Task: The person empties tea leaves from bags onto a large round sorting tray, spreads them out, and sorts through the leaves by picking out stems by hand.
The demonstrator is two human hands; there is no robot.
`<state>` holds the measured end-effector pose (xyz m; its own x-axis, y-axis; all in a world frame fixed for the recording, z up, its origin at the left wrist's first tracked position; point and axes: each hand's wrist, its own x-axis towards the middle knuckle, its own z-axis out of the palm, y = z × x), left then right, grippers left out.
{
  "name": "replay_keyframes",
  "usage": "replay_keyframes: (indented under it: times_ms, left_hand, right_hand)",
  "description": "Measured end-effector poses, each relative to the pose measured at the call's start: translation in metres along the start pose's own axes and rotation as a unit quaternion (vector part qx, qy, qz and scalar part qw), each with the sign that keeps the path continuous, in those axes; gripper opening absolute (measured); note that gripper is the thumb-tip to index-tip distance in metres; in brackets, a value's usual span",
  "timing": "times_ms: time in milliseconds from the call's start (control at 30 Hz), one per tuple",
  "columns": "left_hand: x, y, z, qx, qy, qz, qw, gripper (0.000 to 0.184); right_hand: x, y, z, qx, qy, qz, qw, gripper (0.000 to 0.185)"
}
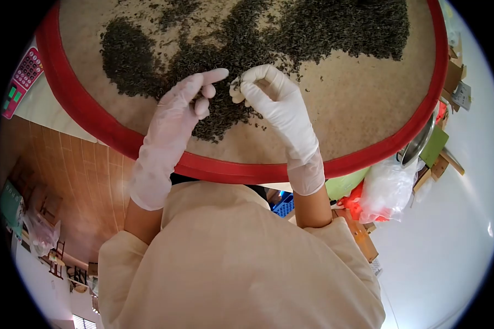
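Dark, curled dried tea leaves [247,41] lie in heaps and loose scatterings on a round, beige tray with a red cloth rim [225,169]. Over the near part of the heap is my left hand [189,96] in a thin whitish glove, its index finger stretched out and the other fingers loosely bent; I see nothing held in it. Just to its right, my right hand [266,90], also gloved, has its thumb and fingertips pinched together above the leaves. Dark specks show at those fingertips, too small to make out. The two hands are apart.
A pink device with buttons and green displays [24,79] stands left of the tray. At the right are a metal bowl [421,141], a clear plastic bag [387,189] and cardboard pieces. Below lie a blue plastic basket [284,204] and a wooden floor [77,170].
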<state>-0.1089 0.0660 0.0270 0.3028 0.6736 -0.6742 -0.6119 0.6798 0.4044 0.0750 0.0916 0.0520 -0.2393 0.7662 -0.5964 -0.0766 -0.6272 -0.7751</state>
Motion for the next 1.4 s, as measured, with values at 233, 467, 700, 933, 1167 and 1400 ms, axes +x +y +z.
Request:
replay_keyframes:
  times_ms: [233,467,700,933,1167,1400]
  left_hand:
    - [0.004,-0.014,-0.009,0.051,0.013,-0.016,0.998,0.032]
    - [0.000,-0.006,-0.005,0.046,0.084,0.003,0.995,0.036]
    - [0.008,-0.010,-0.007,-0.047,0.004,0.046,0.998,0.053]
    - [0.004,-0.005,0.011,-0.073,0.007,0.036,0.997,0.053]
    - [0.007,-0.005,0.003,-0.174,-0.037,0.015,0.984,0.051]
    - [0.007,-0.002,-0.013,-0.278,-0.017,0.017,0.960,0.049]
  right_hand:
    - [0.002,0.012,0.010,-0.085,0.030,-0.024,0.996,0.009]
    - [0.002,-0.001,0.012,-0.042,0.036,0.025,0.998,0.013]
    - [-0.008,-0.008,0.019,-0.005,-0.009,0.044,0.999,0.013]
    - [-0.007,0.002,0.026,-0.038,0.019,0.037,0.998,0.012]
    - [-0.010,-0.010,0.022,-0.033,0.038,0.004,0.999,0.013]
    - [-0.008,-0.006,0.001,0.023,-0.012,0.004,1.000,0.019]
